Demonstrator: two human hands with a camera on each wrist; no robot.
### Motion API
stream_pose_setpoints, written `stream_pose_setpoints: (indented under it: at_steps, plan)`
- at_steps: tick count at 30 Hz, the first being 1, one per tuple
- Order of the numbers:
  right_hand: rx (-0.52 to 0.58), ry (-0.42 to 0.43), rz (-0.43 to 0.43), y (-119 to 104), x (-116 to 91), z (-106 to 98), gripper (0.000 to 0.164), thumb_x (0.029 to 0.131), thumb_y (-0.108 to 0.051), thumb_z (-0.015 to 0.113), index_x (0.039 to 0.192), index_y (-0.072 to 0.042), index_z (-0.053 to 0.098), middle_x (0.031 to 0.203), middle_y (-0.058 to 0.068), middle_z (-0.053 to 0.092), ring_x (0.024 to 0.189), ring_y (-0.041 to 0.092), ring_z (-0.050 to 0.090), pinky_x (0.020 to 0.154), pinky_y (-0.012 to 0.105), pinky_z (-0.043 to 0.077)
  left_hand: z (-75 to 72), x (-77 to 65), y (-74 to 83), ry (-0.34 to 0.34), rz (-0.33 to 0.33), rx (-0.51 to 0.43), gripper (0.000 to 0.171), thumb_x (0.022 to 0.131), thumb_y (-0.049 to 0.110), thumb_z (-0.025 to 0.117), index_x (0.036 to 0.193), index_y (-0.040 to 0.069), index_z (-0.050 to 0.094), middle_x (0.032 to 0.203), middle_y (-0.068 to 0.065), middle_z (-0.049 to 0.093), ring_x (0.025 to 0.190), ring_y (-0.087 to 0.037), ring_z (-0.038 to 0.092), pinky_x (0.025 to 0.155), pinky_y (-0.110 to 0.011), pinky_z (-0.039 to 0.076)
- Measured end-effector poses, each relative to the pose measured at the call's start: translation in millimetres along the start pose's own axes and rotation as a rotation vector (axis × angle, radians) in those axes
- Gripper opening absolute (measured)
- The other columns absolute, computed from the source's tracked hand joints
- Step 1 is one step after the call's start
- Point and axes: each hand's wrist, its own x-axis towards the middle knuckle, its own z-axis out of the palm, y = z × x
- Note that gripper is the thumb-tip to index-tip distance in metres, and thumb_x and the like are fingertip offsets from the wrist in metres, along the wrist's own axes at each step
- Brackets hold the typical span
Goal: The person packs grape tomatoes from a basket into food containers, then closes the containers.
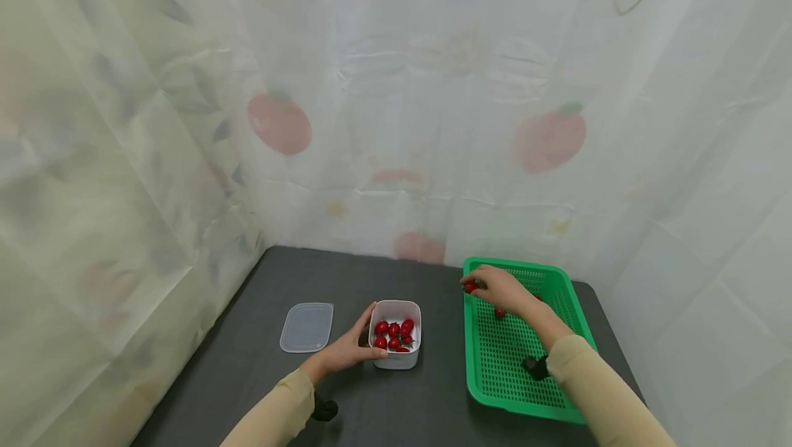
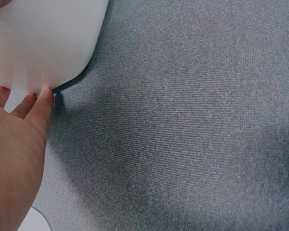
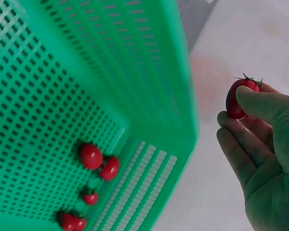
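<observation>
My left hand (image 1: 346, 351) grips a small white square container (image 1: 397, 362) at its left side, thumb along the near wall and fingers on the far left. In the left wrist view, fingertips touch the container's pale wall (image 2: 53, 43). Several red cherry tomatoes (image 1: 394, 344) lie inside it. Over the far left corner of a green perforated basket (image 1: 473, 364), my right hand (image 1: 502, 287) pinches a single cherry tomato (image 3: 236, 102) with its green stem on. More cherry tomatoes (image 3: 90, 156) sit in the basket, near one end wall; the right arm partly hides them in the head view.
A translucent square lid (image 1: 306, 327) lies flat on the dark tabletop (image 1: 247, 378), left of the container. The basket stands at the table's right side. A printed white curtain (image 1: 396, 117) hangs along the back and both sides.
</observation>
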Motion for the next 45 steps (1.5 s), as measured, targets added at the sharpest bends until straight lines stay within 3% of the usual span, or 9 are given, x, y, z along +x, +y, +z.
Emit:
stream_pose_setpoints:
  at_steps: [6,16,31,45]
  plan:
    - [-0.002,-0.033,-0.034,-15.3,11.5,11.4,0.029,0.100,-0.011,0.068,0.127,-0.019,0.070,0.118,-0.002,0.065,0.107,0.020,0.063,0.088,0.040,0.053,-0.4,0.5,0.8,0.002,-0.011,-0.004,0.111,0.092,0.031,0.078,0.165,0.021,-0.005,0.169,-0.014,0.010,0.151,-0.042,0.019,0.115,-0.061,0.028]
    - [-0.032,-0.079,-0.128,-40.4,30.5,36.6,0.027,0.100,-0.012,0.068,0.126,-0.017,0.071,0.112,-0.004,0.066,0.100,0.014,0.063,0.085,0.036,0.054,0.5,1.5,0.6,0.005,-0.013,-0.027,0.112,0.091,0.030,0.079,0.165,0.022,-0.005,0.168,-0.015,0.010,0.151,-0.044,0.017,0.115,-0.062,0.026]
    - [-0.091,-0.147,-0.230,-69.0,49.5,62.5,0.023,0.096,-0.018,0.074,0.119,-0.016,0.076,0.108,-0.004,0.074,0.098,0.016,0.066,0.086,0.036,0.054,0.2,1.4,1.3,-0.006,-0.004,-0.025,0.109,0.095,0.028,0.075,0.165,0.020,-0.008,0.167,-0.020,0.009,0.149,-0.049,0.020,0.114,-0.064,0.028]
    - [-0.169,-0.176,-0.158,-80.8,54.7,86.0,0.023,0.092,-0.025,0.077,0.114,-0.021,0.077,0.098,-0.009,0.073,0.091,0.013,0.056,0.080,0.034,0.051,0.3,2.2,-1.7,-0.014,0.003,-0.014,0.107,0.096,0.029,0.073,0.165,0.023,-0.009,0.167,-0.018,0.010,0.149,-0.047,0.022,0.114,-0.061,0.030]
